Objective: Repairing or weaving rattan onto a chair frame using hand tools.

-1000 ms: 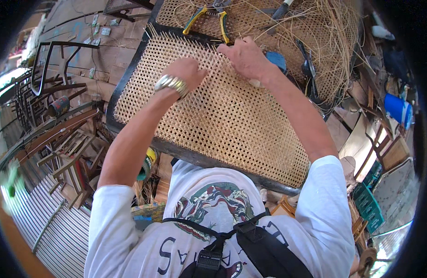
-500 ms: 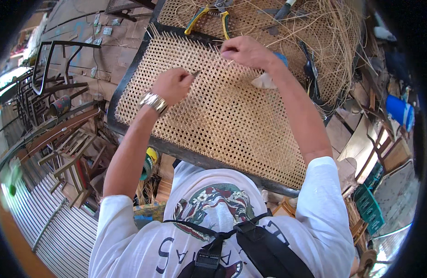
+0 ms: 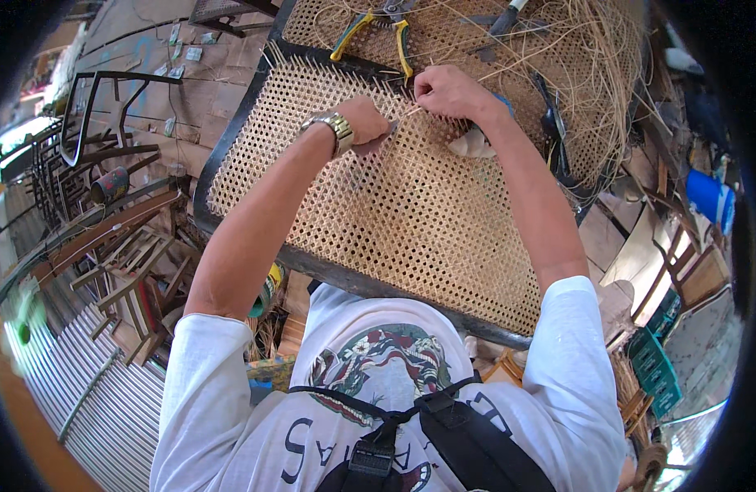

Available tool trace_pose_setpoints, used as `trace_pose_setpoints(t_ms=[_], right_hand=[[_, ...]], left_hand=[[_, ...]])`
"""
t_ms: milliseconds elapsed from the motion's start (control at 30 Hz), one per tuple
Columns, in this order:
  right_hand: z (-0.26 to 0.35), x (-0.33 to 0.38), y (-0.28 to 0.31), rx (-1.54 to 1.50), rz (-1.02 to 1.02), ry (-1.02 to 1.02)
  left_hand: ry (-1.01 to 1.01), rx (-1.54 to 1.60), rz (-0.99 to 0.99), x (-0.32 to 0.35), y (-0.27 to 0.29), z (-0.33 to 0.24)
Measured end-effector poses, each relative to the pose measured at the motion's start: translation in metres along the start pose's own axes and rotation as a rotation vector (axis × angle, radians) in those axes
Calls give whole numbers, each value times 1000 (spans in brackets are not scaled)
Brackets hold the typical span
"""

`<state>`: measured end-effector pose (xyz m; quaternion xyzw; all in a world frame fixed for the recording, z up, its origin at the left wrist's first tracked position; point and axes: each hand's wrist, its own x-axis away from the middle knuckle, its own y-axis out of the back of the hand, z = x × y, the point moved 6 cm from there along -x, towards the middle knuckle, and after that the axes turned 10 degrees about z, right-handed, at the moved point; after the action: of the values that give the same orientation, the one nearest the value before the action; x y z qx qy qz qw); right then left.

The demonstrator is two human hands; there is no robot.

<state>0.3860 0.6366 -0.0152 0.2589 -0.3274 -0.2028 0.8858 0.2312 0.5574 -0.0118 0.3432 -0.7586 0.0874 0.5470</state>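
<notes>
Cane panel (image 3: 411,205) was seen set in a dark frame (image 3: 337,277), its near edge just above the shirt (image 3: 378,361); loose cane ends were left sticking up along its far edge; left hand (image 3: 365,120), watch (image 3: 341,135) worn on the wrist, was held over the upper middle of the panel; its grip was clenched on a small dark tool (image 3: 376,145), mostly hidden, exact kind could not be told; right hand (image 3: 456,93) was placed just beyond, near the far edge; its grip was pinched on a pale cane strand (image 3: 409,112); pliers (image 3: 406,51) with yellow-and-green handles spread were laid beyond the panel; a knife (image 3: 504,21) and tangled strips (image 3: 612,90) were scattered further right; a white scrap (image 3: 474,144) was partly covered by the right forearm.
</notes>
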Motion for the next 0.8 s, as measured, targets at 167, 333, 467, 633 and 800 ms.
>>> trace_pose_setpoints(t_ms=[167, 333, 467, 633, 800], right_hand=[[5, -2, 0, 75, -27, 115], [20, -12, -6, 211, -50, 213], [23, -8, -19, 211, 55, 162], [20, 3, -22, 190, -57, 124], [10, 7, -21, -69, -84, 88]], left_hand=[[-176, -530, 57, -6, -9, -34], [50, -82, -110, 11, -19, -21], [16, -338, -23, 0, -11, -24], [36, -511, -174, -23, -6, -20], [59, -429, -228, 25, 6, 7]])
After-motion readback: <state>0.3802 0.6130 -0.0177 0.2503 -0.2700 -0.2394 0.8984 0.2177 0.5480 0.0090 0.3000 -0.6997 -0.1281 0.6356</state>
